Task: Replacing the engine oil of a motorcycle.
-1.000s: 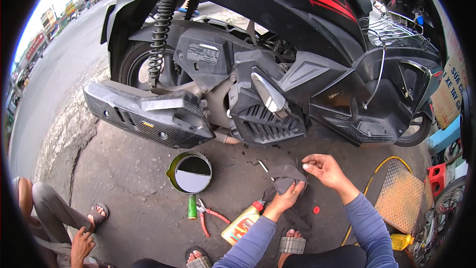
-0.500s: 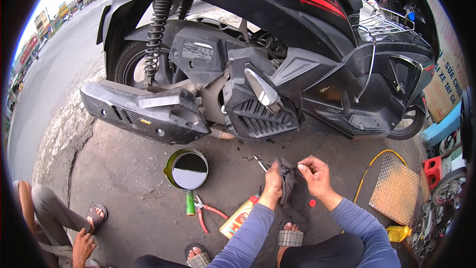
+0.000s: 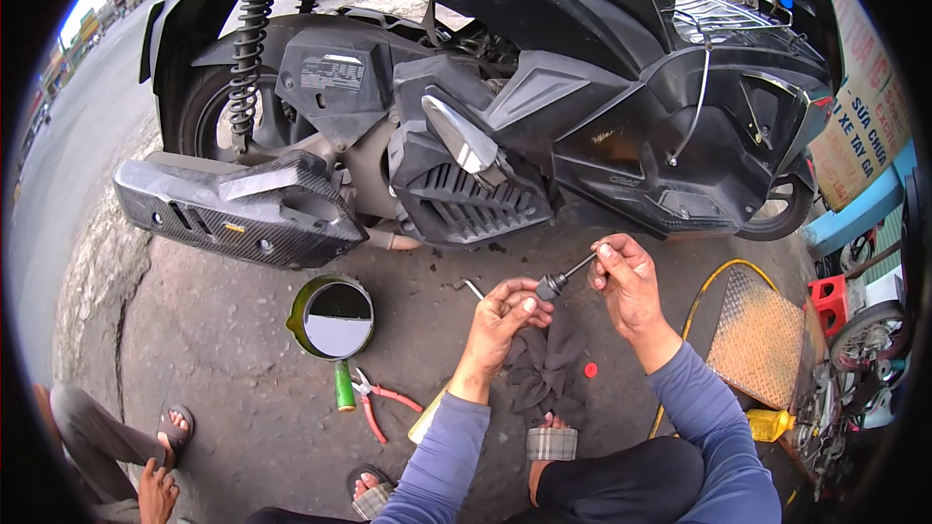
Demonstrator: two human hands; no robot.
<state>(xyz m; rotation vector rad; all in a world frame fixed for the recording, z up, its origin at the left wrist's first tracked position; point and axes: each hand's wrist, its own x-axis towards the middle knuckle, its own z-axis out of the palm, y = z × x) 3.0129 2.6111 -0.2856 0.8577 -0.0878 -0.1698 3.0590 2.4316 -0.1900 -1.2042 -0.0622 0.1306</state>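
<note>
Beside the scooter (image 3: 505, 87), my left hand (image 3: 505, 315) and right hand (image 3: 626, 277) pinch a dipstick (image 3: 563, 277) (rag (image 3: 549, 369) at six o'clock), wiping seemingly next.

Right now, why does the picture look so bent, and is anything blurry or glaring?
Head view: fisheye lens bows the scooter and leaves black corners; soft daylight, weak shadows; sky washed out at upper left; the oil pan mirrors the sky; both hands, left and right, look sharp.
</note>
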